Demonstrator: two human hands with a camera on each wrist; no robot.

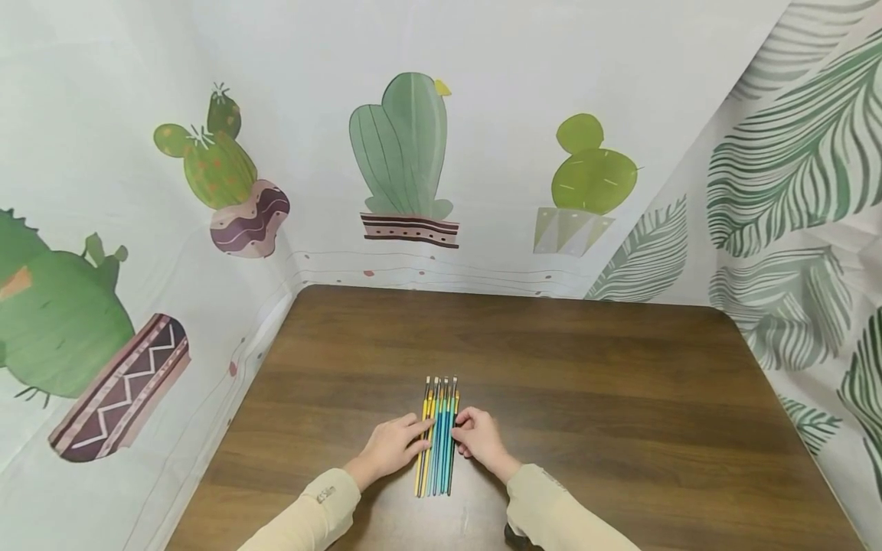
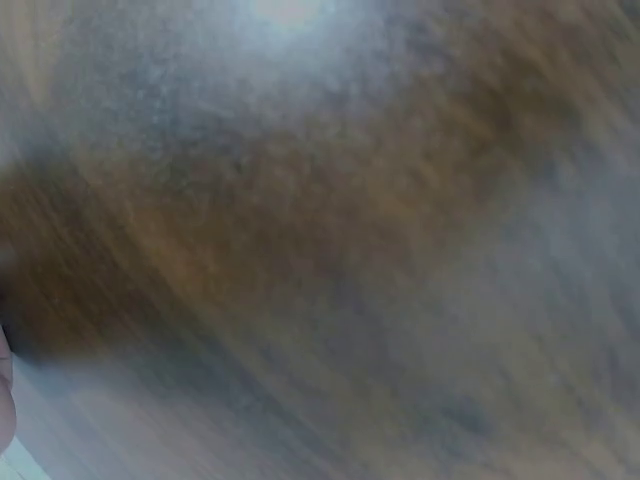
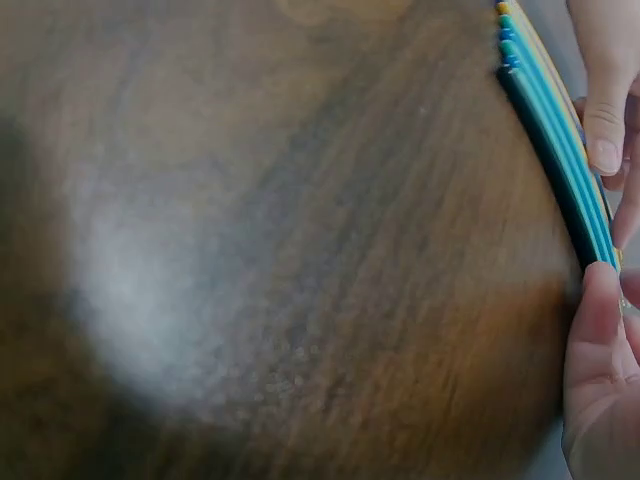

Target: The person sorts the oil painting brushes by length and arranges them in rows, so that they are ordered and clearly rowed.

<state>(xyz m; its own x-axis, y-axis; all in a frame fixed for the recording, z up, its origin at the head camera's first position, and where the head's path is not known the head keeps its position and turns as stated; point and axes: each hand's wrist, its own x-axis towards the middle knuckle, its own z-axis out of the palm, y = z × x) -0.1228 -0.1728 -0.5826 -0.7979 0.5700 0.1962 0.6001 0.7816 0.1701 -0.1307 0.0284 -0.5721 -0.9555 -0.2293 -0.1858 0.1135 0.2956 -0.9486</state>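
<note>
A row of slim paintbrushes [image 1: 436,451], yellow on the left to blue and dark on the right, lies side by side on the wooden table, bristles away from me. From the left, my left hand [image 1: 391,448] rests on the row, its index finger and thumb extended over the yellow handles. On the other side, my right hand [image 1: 481,438] has thumb and bent index finger pinching at the outermost blue brush. The right wrist view shows that thumb [image 3: 598,310] against the row's edge. Only a sliver of finger [image 2: 5,400] enters the left wrist view, which is mostly blurred tabletop.
The brown table [image 1: 606,398] extends around the brushes. Behind it and at the sides hangs white cloth [image 1: 496,153] printed with cacti and leaves. A small black object [image 1: 517,537] shows beneath the right sleeve [image 1: 551,505].
</note>
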